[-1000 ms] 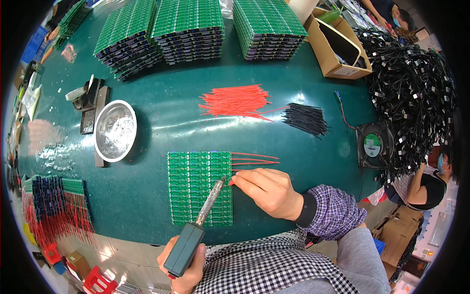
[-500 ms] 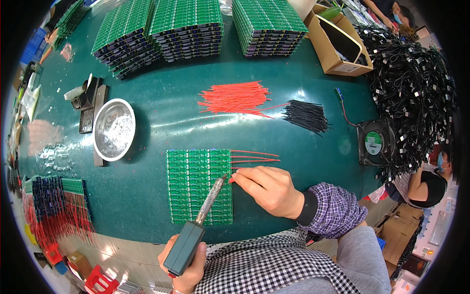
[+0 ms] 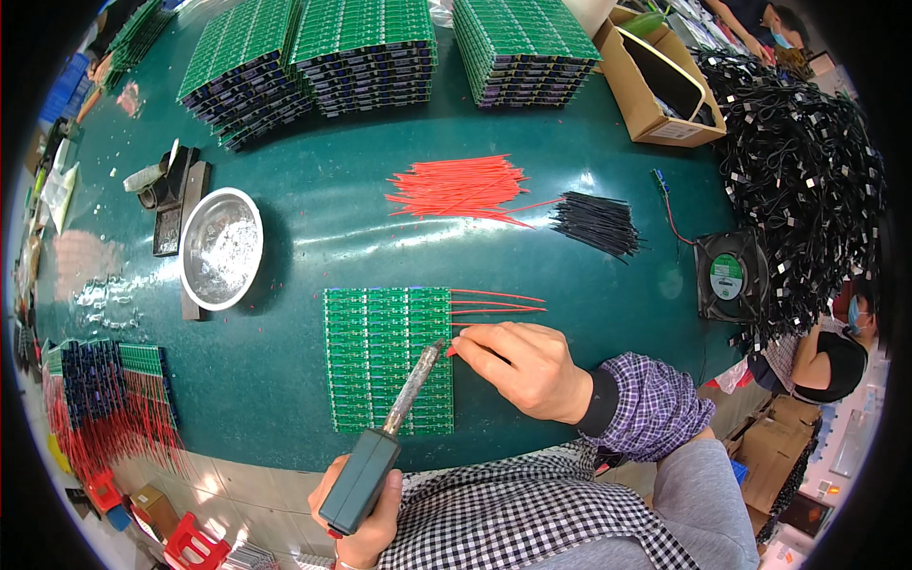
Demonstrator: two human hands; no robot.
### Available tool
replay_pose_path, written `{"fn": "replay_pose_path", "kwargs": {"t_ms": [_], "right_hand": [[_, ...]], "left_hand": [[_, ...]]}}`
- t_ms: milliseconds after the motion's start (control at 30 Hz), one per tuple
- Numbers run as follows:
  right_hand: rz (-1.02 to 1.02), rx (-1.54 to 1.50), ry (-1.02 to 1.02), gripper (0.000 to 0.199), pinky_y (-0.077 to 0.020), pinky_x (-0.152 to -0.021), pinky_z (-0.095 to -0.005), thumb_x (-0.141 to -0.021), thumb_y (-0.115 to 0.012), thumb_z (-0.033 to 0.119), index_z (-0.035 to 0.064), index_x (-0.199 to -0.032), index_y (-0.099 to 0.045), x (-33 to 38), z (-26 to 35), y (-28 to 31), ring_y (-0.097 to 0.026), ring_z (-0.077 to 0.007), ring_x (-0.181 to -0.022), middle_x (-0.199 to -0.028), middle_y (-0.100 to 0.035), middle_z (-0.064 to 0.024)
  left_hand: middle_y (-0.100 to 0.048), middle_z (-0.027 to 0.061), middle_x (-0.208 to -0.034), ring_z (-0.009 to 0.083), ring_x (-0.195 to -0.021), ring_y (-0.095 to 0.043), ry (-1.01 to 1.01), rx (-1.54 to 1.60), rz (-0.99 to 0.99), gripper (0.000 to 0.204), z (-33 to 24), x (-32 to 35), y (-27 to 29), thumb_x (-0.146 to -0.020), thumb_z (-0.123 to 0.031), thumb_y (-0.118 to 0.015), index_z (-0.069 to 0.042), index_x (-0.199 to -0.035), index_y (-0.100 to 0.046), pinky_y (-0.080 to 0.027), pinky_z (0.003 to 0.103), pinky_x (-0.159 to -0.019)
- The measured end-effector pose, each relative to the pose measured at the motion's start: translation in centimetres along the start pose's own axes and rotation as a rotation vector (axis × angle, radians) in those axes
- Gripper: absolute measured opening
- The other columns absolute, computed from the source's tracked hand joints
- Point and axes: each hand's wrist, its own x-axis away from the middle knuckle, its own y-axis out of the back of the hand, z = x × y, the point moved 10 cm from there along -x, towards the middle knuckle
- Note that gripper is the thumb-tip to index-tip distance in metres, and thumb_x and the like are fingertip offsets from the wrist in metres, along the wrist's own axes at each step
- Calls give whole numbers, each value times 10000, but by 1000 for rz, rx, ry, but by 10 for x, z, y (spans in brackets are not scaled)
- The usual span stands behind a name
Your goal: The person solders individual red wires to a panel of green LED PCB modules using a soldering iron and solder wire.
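Right hand (image 3: 535, 372) pinching red wire (image 3: 451, 351), left hand (image 3: 369, 534) clasping soldering iron (image 3: 369, 465), we have board (image 3: 388, 380) rows wired above, bare below.

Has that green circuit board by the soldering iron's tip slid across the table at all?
No, not visibly in any direction: the circuit board keeps its place relative to the white-rimmed bowl.
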Motion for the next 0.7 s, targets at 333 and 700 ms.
{"fn": "replay_pose_path", "kwargs": {"t_ms": [333, 700], "right_hand": [[-1, 20, 22, 221, -553, -621, -283, -766, -716, 38, -21, -978, -691, 1, 1, 0, -661, -178, -741, -937, -669, -87], [-22, 25, 17, 184, -531, -587, -276, -781, -723, 43, -14, -952, -686, 0, 1, 0, -642, -158, -708, -900, -656, -60]], "left_hand": [[-689, 92, -831, 180, -680, -643, -47, -51, -9, 232, -10, -4, -3, -741, -37, -818, 31, -936, -712, -505, 304, -607], [-688, 87, -959, 158, -820, -638, 179, 93, -267, 320, 40, 32, 23, -806, -5, -804, 31, -1095, -673, -531, 302, -726]]}}
